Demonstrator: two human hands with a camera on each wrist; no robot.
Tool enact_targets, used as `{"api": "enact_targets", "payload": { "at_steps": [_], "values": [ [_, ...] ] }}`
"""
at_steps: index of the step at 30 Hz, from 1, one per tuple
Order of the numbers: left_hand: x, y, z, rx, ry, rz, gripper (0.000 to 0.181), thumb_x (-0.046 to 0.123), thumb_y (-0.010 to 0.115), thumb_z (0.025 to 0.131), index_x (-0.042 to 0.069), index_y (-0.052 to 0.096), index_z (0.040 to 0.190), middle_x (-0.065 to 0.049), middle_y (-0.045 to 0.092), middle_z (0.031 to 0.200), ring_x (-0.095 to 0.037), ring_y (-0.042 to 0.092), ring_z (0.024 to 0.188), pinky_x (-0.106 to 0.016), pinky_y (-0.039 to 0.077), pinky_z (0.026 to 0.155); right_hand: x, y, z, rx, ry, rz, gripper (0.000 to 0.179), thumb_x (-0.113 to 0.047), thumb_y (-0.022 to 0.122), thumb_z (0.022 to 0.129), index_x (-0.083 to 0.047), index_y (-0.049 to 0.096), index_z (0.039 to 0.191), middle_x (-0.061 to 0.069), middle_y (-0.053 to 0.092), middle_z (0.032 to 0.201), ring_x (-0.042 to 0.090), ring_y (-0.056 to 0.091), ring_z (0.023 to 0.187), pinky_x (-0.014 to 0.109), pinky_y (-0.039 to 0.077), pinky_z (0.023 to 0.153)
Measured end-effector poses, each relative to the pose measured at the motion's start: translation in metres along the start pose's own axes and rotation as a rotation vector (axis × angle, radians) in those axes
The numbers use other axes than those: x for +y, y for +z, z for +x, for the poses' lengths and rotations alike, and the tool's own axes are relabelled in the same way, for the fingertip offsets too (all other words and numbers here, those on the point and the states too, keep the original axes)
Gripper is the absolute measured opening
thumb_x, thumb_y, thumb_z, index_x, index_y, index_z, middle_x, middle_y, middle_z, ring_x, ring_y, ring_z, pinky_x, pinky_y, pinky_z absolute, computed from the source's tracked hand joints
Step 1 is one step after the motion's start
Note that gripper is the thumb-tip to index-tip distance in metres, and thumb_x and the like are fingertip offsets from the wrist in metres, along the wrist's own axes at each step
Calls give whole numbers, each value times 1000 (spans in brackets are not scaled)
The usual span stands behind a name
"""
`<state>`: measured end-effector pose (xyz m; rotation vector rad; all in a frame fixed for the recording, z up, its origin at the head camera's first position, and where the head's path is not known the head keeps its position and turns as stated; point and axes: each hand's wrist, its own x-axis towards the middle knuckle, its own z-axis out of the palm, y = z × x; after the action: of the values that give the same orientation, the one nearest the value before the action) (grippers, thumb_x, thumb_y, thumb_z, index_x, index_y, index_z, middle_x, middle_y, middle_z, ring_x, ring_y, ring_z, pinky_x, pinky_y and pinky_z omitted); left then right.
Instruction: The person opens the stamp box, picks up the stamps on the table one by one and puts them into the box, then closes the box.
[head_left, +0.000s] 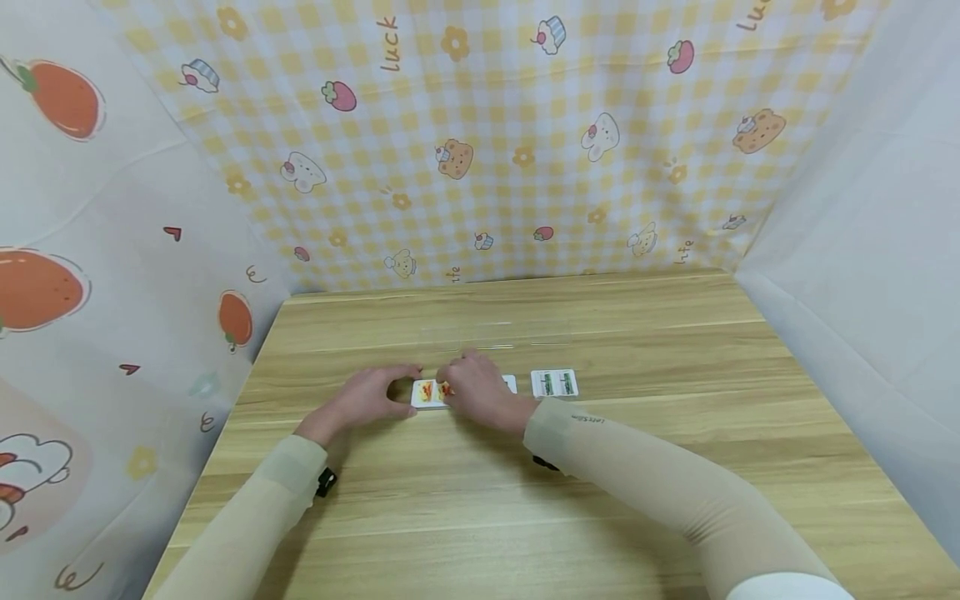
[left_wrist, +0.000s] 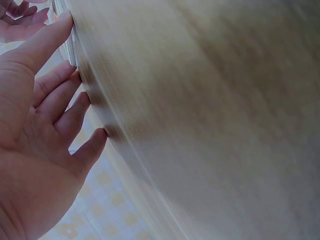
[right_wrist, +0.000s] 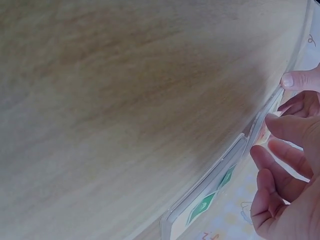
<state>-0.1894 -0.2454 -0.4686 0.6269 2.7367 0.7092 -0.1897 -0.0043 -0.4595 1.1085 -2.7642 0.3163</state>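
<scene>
A white stack of cards [head_left: 425, 393] with orange-red food pictures lies on the table, between the two hands. The left hand [head_left: 367, 395] grips its left end, thumb at the near edge and index finger at the far edge. Over the stack's right part, the right hand [head_left: 480, 390] holds it with thumb and bent fingers. A second white card stack [head_left: 511, 383] is mostly hidden behind the right hand. Further right lies a stack with green pictures [head_left: 555, 383], also seen in the right wrist view as a thick-edged green-printed stack [right_wrist: 202, 205].
Behind the cards, a row of clear plastic pieces [head_left: 495, 335] lies on the wood-grain table [head_left: 465, 517]. A yellow checked cloth [head_left: 495, 192] hangs at the table's back edge. White cloths hang at the left [head_left: 150, 308] and right [head_left: 862, 250].
</scene>
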Motion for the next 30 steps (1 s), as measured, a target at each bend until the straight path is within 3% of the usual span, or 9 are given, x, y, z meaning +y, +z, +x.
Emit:
{"api": "enact_targets", "payload": {
  "at_steps": [5,12,20,30],
  "values": [
    [0,0,0,0,4,3,63,39,82,85,24,59,141,7,50,150,-25,44,138,-56,37,107,2,1,1,-14,-23,21,23,-21,82,85,-17,79,107,-6,75,96,13,51,74,27,40,72],
    [0,0,1,2,-1,-2,64,39,82,85,23,59,142,7,49,150,-26,43,139,-57,36,108,7,1,2,-62,37,16,25,-31,78,88,-20,77,111,-2,69,105,16,55,91,29,49,74],
    [0,0,1,0,3,0,63,40,82,85,24,59,142,9,48,151,-25,42,140,-57,35,108,6,2,2,-91,40,-35,17,-33,75,89,-22,79,101,-3,65,100,17,51,88,29,45,70],
    [0,-1,0,3,2,5,62,41,82,84,25,60,140,9,49,150,-24,44,137,-56,36,107,9,-1,4,-116,24,-21,23,-37,75,90,-23,80,108,-2,66,103,16,49,86,28,44,70]
  ]
}}
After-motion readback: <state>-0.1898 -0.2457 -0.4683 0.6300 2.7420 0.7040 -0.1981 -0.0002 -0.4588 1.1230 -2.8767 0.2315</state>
